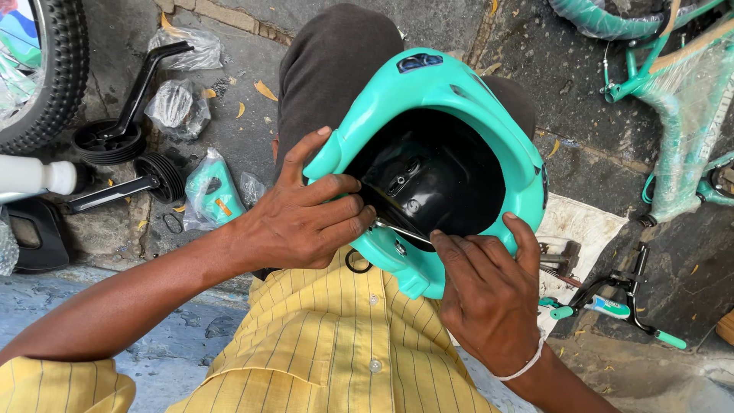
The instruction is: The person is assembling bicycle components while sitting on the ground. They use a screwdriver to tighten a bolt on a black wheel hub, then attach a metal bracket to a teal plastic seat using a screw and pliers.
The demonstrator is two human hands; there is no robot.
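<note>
two training wheels (pixel 130 157) on dusty, perhaps concrete ground (pixel 252 115), outdoors

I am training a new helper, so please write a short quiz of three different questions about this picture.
1. True or false: both hands grip the turquoise shell.
2. What lies left of the knee? A) two black training wheels B) a red bucket C) a hammer
3. Fill in: the right hand wears a white ____ at the wrist.

Key: 1. True: the left hand holds its left edge, and the right hand holds the lower edge. 2. A: the training wheels lie on the ground. 3. Band.
</note>
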